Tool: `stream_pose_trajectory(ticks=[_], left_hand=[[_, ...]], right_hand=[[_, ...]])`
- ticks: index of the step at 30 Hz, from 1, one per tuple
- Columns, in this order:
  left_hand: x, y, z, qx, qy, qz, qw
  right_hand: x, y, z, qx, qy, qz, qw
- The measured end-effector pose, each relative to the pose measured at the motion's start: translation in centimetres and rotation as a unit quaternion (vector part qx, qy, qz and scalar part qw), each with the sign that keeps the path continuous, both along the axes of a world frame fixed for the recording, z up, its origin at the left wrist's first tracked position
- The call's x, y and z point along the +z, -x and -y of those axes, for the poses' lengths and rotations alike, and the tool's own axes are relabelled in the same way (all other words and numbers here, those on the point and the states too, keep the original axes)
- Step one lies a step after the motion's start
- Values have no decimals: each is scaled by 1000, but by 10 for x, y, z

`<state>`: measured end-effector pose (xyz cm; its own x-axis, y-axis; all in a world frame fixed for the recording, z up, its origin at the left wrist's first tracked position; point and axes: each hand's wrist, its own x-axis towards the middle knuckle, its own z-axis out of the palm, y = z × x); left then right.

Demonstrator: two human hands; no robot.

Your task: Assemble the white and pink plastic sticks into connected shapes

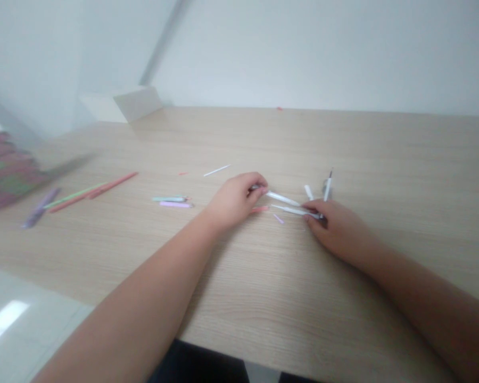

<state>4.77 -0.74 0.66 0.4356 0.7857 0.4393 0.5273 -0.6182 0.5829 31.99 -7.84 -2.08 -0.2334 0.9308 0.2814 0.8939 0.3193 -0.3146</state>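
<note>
My left hand point(235, 201) pinches the end of a white pen barrel point(282, 198) between thumb and fingers. My right hand point(335, 230) grips a second white pen barrel point(293, 210) at its near end, and the two barrels point toward each other. Between the hands lie a pink pen piece point(260, 209) and a small lilac piece point(278, 218). Just beyond my right hand are a short white piece point(308, 192) and a slim pen part point(328, 187) standing tilted.
Further left on the light wood table point(239, 298) lie a mint pen point(170, 199), a lilac pen point(175, 204), pink pens point(112, 184), a green pen point(74, 195), a purple pen point(41, 207) and a thin white stick point(217, 170). A patterned pink cloth point(3, 170) and a white box point(138, 103) stand beyond.
</note>
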Motion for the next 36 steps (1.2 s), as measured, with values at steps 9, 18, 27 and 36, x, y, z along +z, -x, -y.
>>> stream_pose_trajectory(ticks=[9,18,27,36], left_hand=[[-7,0,-7,51,55,161,984],[1,-4,-3,45,50,277,959],[8,1,5,61,-66,177,980],[7,3,-2,79,-115,224,965]], right_hand=[[3,-1,-2,28,7,35,999],[2,-1,-1,30,1,21,999],[2,-2,-1,32,5,31,999],[1,-1,-1,33,-11,24,999]])
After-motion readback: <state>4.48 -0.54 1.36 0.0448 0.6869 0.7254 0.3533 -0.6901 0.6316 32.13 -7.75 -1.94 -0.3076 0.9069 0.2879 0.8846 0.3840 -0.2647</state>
